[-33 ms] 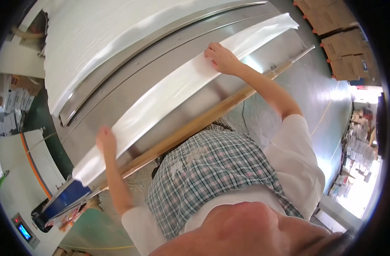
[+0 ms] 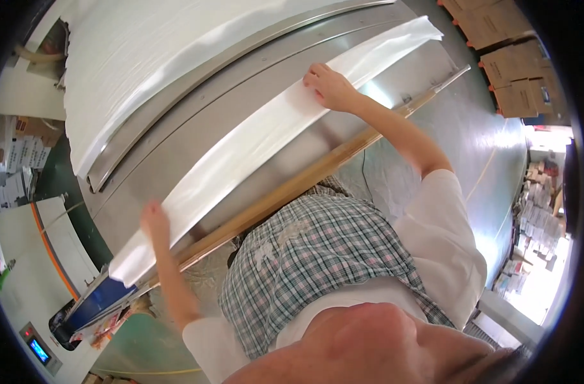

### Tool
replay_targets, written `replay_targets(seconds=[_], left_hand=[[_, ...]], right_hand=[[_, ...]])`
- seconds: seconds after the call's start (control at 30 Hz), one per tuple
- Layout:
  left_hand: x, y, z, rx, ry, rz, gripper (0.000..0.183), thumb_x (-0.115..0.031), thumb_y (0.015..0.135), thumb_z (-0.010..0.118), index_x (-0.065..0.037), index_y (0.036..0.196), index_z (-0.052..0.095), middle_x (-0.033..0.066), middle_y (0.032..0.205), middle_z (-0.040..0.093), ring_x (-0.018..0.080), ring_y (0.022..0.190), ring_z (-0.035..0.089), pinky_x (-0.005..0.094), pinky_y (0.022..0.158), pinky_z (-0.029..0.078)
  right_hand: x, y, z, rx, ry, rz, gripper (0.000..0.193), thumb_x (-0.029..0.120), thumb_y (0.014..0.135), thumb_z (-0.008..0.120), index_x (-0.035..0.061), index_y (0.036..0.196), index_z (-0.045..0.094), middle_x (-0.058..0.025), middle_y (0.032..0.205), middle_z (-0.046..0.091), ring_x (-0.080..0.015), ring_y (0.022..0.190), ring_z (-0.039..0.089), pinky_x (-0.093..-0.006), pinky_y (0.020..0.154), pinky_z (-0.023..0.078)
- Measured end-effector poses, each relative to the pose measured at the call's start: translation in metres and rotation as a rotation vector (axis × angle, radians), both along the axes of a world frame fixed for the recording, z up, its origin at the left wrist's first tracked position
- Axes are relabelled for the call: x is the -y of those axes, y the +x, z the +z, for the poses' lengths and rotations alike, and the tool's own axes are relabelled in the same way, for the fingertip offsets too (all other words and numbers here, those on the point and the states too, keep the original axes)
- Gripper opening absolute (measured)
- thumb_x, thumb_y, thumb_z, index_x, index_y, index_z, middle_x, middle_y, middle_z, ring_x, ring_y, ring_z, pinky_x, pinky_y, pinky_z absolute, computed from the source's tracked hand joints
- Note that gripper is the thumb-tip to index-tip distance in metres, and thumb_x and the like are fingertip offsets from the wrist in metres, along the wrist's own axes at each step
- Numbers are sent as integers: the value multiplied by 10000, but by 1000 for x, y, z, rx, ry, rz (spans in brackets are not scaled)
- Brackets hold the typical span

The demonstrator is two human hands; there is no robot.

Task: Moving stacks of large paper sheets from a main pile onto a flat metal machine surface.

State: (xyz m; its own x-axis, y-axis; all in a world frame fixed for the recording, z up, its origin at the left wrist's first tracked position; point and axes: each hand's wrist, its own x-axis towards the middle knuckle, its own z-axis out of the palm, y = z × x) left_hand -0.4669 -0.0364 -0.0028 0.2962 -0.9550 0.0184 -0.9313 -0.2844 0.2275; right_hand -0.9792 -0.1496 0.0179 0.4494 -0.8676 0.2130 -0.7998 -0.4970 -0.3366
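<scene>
A long, narrow strip of white sheet (image 2: 241, 150), folded flat, lies slantwise over a grey metal table (image 2: 177, 157). My right hand (image 2: 330, 86) rests on its right half, fingers curled over the far edge. Near the left end, my left hand (image 2: 155, 224) is at the strip's far edge, its fingers smeared by motion. I cannot make out whether they pinch the sheet. The strip's right end (image 2: 426, 29) looks loose and slightly ruffled.
Beyond a raised metal bar (image 2: 196, 80) lies a broad white sheet (image 2: 132, 57). A brown-wrapped rail (image 2: 298, 182) runs along the table's near edge, before my checked apron (image 2: 317, 256). Cartons (image 2: 512, 70) stand at right; a machine panel with a screen (image 2: 39, 350) is at lower left.
My left hand has shifted slightly toward me and to the left. The strip's left end sits a little lower in view. My right hand has hardly moved.
</scene>
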Motion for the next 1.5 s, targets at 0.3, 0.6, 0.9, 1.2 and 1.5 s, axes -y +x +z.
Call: replay_targets(seconds=[0.3, 0.6, 0.9, 1.2, 1.5], left_hand=[[-55, 102, 25, 444, -32, 133, 328, -348, 892, 393, -101, 905, 607, 148, 876, 604, 339, 786, 563, 443, 659, 438], [-28, -13, 11, 345, 227, 364, 491, -494, 890, 256, -183, 1183, 497, 73, 1269, 439, 334, 1223, 296, 498, 997, 233], [-21, -11, 12, 213, 216, 450, 533, -565, 862, 267, -229, 1208, 493, 28, 1356, 346, 315, 1293, 173, 621, 978, 111], [-22, -7, 11, 255, 212, 452, 568, -579, 861, 247, -191, 1194, 494, 14, 1337, 370, 305, 1282, 207, 607, 970, 149], [-24, -7, 9, 271, 205, 460, 529, -554, 871, 256, -192, 1162, 510, 7, 1311, 400, 297, 1264, 244, 594, 955, 199]], right_hand=[[20, -6, 14, -27, 12, 427, 248, 62, 653, 589, 75, 889, 516, -89, 918, 481, -275, 932, 468, -378, 786, 410], [51, -45, 22, -199, 129, 366, 323, 51, 670, 586, 67, 974, 479, -105, 929, 485, -285, 938, 498, -375, 724, 458], [89, -177, 16, -427, -51, -197, 213, 54, 650, 590, 49, 839, 492, -93, 922, 513, -284, 833, 543, -391, 667, 461], [72, -169, 26, -83, -151, 73, 344, 9, 635, 594, 79, 955, 490, -95, 954, 485, -274, 963, 472, -399, 829, 400], [83, -154, 15, -313, 87, 30, 423, 19, 669, 571, 109, 1071, 478, -104, 1037, 486, -279, 972, 511, -367, 733, 477]])
